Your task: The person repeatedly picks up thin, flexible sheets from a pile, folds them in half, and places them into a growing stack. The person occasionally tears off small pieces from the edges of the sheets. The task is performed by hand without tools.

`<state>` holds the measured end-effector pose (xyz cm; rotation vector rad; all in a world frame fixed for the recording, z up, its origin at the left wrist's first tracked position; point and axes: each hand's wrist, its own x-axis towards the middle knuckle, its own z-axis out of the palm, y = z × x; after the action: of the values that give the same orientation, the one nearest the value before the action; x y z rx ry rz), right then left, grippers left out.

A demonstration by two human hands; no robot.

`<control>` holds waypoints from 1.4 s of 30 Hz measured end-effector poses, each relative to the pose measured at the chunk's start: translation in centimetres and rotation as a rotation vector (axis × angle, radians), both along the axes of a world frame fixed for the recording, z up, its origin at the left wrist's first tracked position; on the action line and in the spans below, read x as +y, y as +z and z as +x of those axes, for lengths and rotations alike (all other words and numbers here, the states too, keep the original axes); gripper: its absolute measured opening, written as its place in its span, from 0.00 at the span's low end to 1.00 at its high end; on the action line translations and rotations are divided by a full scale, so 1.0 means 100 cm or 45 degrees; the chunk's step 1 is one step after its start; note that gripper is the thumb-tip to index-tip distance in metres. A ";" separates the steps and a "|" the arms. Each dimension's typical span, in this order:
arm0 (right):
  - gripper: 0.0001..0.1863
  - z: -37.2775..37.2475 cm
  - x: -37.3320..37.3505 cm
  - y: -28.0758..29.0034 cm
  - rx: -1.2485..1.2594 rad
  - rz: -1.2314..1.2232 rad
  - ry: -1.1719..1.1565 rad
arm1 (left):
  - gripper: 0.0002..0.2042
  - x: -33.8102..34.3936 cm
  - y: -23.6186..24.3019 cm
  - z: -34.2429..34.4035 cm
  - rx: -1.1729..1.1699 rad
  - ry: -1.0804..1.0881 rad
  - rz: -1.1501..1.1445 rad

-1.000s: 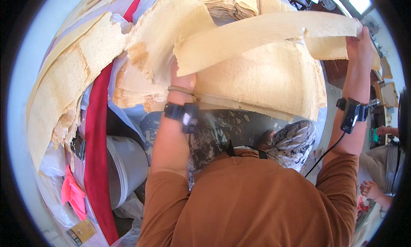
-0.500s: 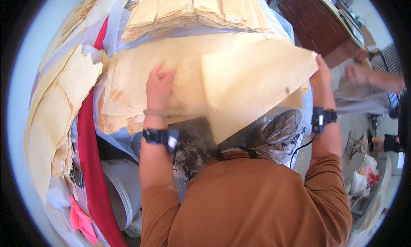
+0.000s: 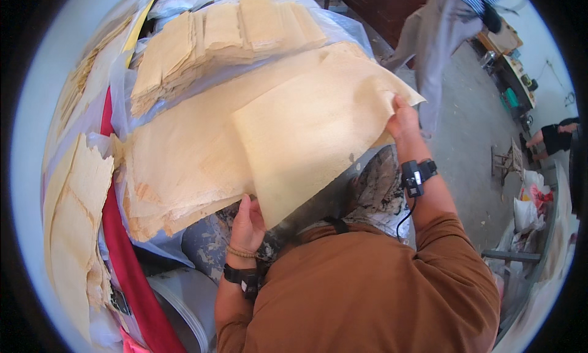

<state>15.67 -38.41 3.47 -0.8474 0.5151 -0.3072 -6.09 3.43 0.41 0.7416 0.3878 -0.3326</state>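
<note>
A large, thin, pale-yellow paper sheet point(image 3: 312, 132) is partly lifted and folded back over a stack of similar tan sheets point(image 3: 177, 157) with ragged, brown-stained edges. My right hand point(image 3: 404, 119) grips this sheet at its right edge, thumb on top. Close to the sheet's lower corner, at the near edge of the stack, my left hand point(image 3: 246, 224) is raised with its fingers stretched out and grips nothing that I can see. Behind the big sheets lie several smaller bundles of tan paper point(image 3: 223, 28), side by side on plastic film.
More torn-edged sheets point(image 3: 76, 212) are piled at the left, beside a red cloth strip point(image 3: 119, 243). A white bucket point(image 3: 184, 298) stands below. On the right are a person in grey trousers point(image 3: 429, 41), a small folding stool point(image 3: 507, 160) and plastic bags point(image 3: 530, 209).
My left hand has come off the stack's top toward me, down to its near edge. My right hand still holds the sheet. The view has turned right, and the person has moved.
</note>
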 end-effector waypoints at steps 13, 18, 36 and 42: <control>0.25 -0.050 0.026 -0.020 -0.091 0.070 0.599 | 0.11 0.134 0.076 0.018 -0.327 0.573 0.942; 0.22 -0.048 0.020 -0.057 0.061 0.270 0.532 | 0.12 0.181 0.083 0.014 0.040 0.484 1.778; 0.28 -0.022 -0.004 -0.050 0.222 0.118 0.374 | 0.16 0.428 0.236 -0.010 0.950 0.320 3.562; 0.29 -0.021 0.000 -0.056 0.234 -0.029 0.404 | 0.22 0.472 0.232 0.011 0.887 0.419 3.319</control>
<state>13.54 -38.37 -2.15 -0.9696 0.5391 0.0570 -5.01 50.65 23.62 3.0400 1.6247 0.5627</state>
